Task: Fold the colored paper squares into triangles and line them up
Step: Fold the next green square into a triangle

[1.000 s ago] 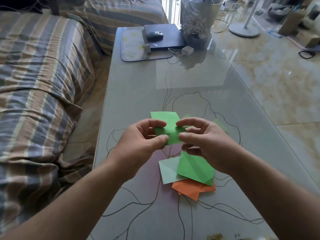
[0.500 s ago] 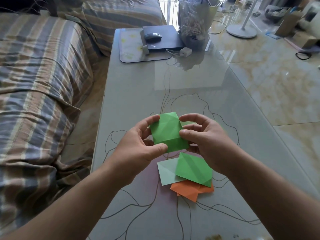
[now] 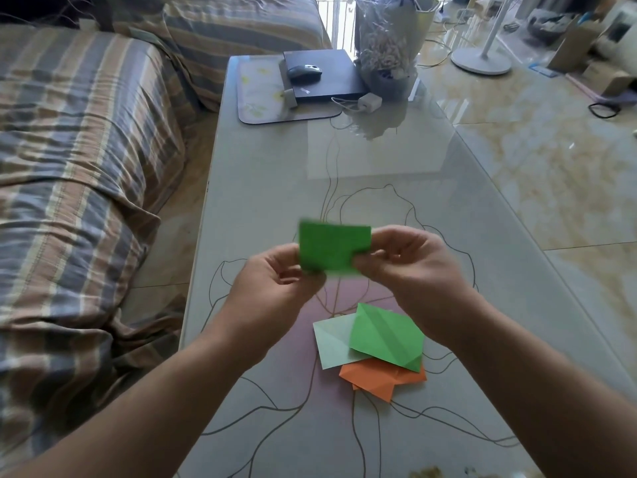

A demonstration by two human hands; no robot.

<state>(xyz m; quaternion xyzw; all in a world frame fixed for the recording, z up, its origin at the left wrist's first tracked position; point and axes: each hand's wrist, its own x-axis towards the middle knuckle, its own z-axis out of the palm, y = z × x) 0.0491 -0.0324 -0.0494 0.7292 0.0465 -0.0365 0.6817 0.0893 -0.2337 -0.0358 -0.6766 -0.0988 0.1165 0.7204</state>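
- Two hands were raised above the table (image 3: 262, 174), and one green paper (image 3: 331, 248) was held between them in the air, a little blurred.
- Its left edge was pinched by the left hand (image 3: 275, 288), its right edge by the right hand (image 3: 406, 263).
- Three more papers lay overlapped below: green sheet (image 3: 386, 336), pale sheet (image 3: 332, 343), orange sheet (image 3: 379, 381).

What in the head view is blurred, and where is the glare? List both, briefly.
Head view: the held green paper is motion-blurred, its edges smeared, as are the left hand and right hand pinching it; the paper pile stays sharp. Head view: window glare whitens the far glass tabletop and the floor; wide-angle bowing curves the table edges.
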